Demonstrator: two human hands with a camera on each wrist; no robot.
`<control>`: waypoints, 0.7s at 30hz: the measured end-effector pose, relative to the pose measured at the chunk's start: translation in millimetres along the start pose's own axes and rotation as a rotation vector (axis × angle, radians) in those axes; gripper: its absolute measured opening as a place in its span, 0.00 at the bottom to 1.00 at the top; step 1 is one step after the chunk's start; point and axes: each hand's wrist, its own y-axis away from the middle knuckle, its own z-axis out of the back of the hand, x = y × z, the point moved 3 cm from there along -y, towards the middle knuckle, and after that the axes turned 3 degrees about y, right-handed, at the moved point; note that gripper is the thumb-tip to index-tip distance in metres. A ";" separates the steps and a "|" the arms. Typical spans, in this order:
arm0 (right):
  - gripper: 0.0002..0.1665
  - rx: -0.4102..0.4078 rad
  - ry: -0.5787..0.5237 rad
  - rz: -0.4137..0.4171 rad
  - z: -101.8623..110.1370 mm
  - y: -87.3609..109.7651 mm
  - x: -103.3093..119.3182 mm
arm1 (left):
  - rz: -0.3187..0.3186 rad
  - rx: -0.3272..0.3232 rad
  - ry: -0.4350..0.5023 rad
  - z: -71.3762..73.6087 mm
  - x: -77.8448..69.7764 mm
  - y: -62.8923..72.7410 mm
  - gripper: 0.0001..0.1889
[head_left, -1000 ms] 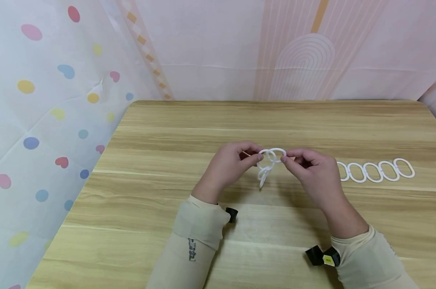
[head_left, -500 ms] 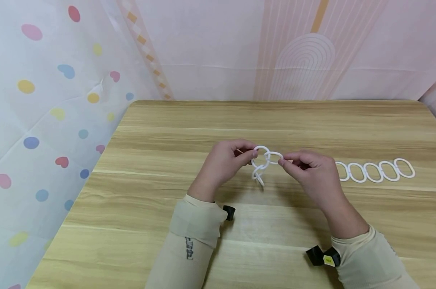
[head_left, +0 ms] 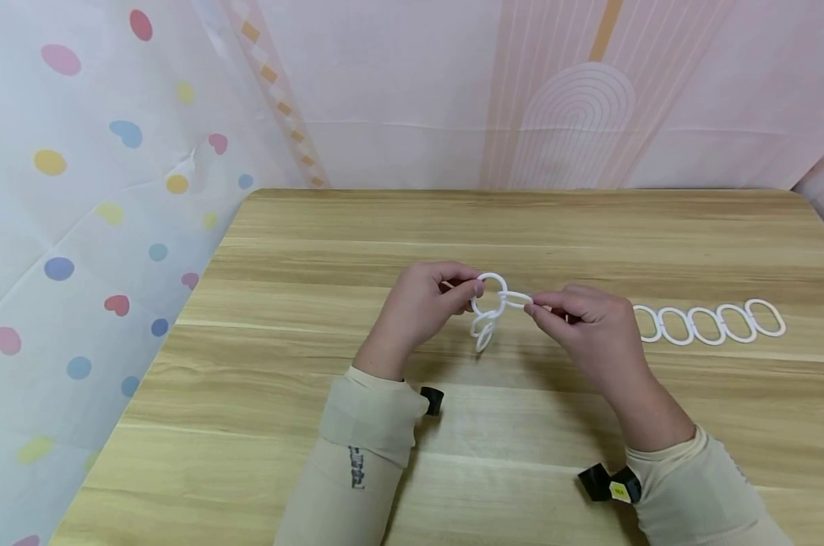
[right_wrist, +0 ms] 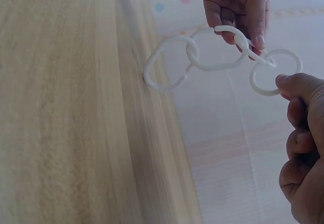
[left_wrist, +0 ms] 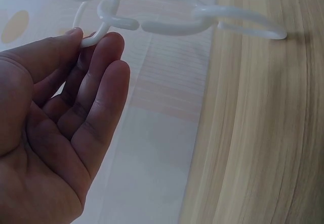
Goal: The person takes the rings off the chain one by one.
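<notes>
My left hand [head_left: 417, 311] pinches a white plastic chain link [head_left: 505, 292] between thumb and fingers above the table. Hooked through it is a second oval link [right_wrist: 300, 69], whose far end my right hand [head_left: 592, 322] pinches with thumb and forefinger. Two further links dangle from the left-held link: a middle one [right_wrist: 220, 68] and a lowest one [right_wrist: 146, 73], which shows a small gap in its side in the right wrist view. In the left wrist view the fingers below the thumb stand loosely bent.
Several more white oval links [head_left: 708, 342] lie in a row on the wooden table [head_left: 384, 227], right of my right hand, which partly covers the row's left end. A patterned cloth [head_left: 412, 91] hangs behind the table's back edge. Black cameras [head_left: 432, 400] sit at both wrists.
My left hand has shifted slightly left, drawing its link away from the right-held one, so they overlap less. The right-held link has turned flatter; the dangling links have swung.
</notes>
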 end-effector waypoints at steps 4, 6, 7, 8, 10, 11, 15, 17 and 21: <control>0.10 -0.038 0.024 0.122 0.2 0.3 0.5 | 0.015 -0.002 0.003 0.1 0.5 -0.4 0.10; 0.10 -0.056 0.035 0.159 -0.1 0.3 0.6 | 0.018 -0.002 0.016 -0.1 1.1 -0.8 0.10; 0.10 -0.062 0.037 0.168 -0.3 0.2 0.6 | 0.018 -0.001 0.024 0.0 1.3 -0.9 0.10; 0.10 -0.067 0.041 0.174 -0.4 0.1 0.5 | 0.016 -0.001 0.026 0.2 1.5 -1.0 0.10; 0.10 -0.079 0.055 0.185 -0.4 -0.3 0.5 | 0.020 -0.005 0.029 1.3 2.1 -0.8 0.09; 0.10 -0.085 0.057 0.186 -0.2 -0.5 0.2 | 0.022 -0.009 0.031 2.0 2.5 -0.8 0.09; 0.10 -0.097 0.053 0.165 2.2 -0.9 -0.9 | 0.026 -0.028 0.030 5.4 3.9 -0.6 0.08; 0.09 -0.090 0.040 0.146 3.1 -1.1 -1.8 | 0.019 -0.029 0.039 6.3 4.4 -0.7 0.07; 0.08 -0.074 0.043 0.116 3.3 -1.4 -3.1 | 0.006 -0.025 0.058 6.1 4.3 -0.7 0.07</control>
